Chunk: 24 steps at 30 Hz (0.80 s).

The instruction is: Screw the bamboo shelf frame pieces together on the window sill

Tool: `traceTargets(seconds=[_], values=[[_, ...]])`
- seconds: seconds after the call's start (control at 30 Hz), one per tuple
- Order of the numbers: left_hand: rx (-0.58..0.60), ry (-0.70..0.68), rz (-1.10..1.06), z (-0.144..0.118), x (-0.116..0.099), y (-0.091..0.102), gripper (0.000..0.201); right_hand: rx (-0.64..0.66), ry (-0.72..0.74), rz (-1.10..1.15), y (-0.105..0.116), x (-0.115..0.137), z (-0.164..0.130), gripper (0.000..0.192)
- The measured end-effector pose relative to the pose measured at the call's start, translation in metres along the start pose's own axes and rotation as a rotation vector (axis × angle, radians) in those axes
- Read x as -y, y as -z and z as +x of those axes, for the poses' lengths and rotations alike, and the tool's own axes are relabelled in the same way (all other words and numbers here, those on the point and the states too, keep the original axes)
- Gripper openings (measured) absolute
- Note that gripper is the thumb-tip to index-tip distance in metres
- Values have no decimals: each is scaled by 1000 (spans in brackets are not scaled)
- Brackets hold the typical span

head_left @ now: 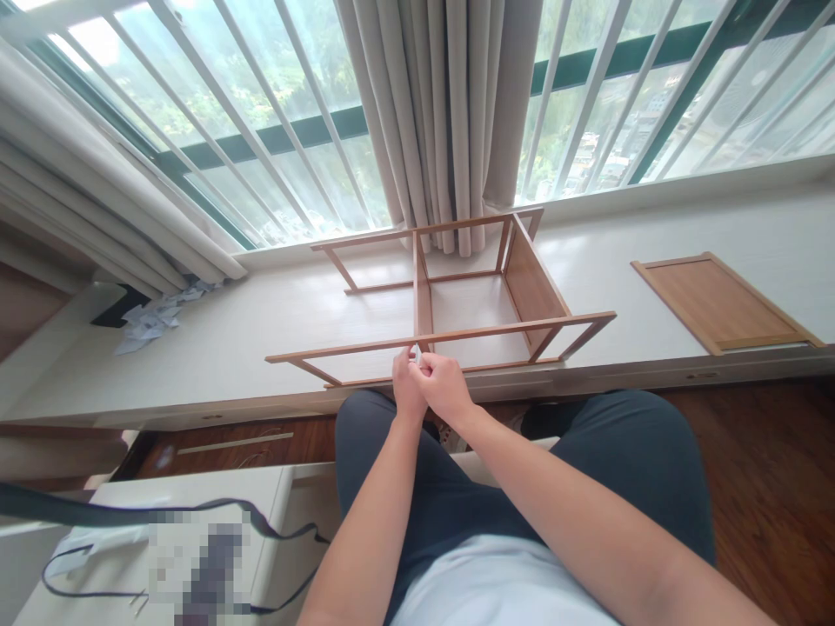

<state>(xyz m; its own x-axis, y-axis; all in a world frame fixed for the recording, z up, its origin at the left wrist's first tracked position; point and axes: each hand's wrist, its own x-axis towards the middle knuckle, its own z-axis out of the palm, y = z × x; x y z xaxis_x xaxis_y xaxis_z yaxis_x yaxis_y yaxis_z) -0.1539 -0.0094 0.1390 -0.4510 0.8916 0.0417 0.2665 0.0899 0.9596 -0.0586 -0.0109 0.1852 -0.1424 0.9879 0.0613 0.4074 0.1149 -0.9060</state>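
My left hand [407,382] and my right hand [446,384] are together at the near side of a brown wooden shelf frame [483,330]. Both have their fingers closed. Between the fingertips a small whitish thing [417,352] sticks up; it is too small to name, and the fingers hide most of it. The frame lies on its side on a pale window ledge [222,348], with two wooden panels standing across it. Its near rail runs just beyond my hands; whether they touch it I cannot tell.
A separate wooden panel [727,300] lies on the ledge at the right. Crumpled papers [153,320] are at the left end. Curtains [444,113] hang behind the frame. A white table [261,513] with a dark strap [254,517] stands at lower left.
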Motion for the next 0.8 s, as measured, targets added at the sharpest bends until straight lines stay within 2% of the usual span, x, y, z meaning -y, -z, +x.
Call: traceTargets(seconds=[0.1,0.17,0.27,0.4,0.53,0.63,0.8], values=[[-45,89,-87,-6,0,13,25,28,15,42,2,-6,-4,36],[33,164,-209,-9,-4,19,24,53,17,83,4,-10,-8,37],[146,237,-361,-12,-13,24,33,73,17,133,5,-11,-12,37],[175,281,-473,-11,-27,24,35,73,5,208,4,-9,-13,34],[235,332,-569,-8,-33,24,37,86,-8,429,0,-10,-13,34],[259,359,-607,-8,-33,24,37,117,-97,652,-7,-11,-15,32],[286,428,-583,-7,-35,24,36,226,-355,1094,-13,-7,-18,25]])
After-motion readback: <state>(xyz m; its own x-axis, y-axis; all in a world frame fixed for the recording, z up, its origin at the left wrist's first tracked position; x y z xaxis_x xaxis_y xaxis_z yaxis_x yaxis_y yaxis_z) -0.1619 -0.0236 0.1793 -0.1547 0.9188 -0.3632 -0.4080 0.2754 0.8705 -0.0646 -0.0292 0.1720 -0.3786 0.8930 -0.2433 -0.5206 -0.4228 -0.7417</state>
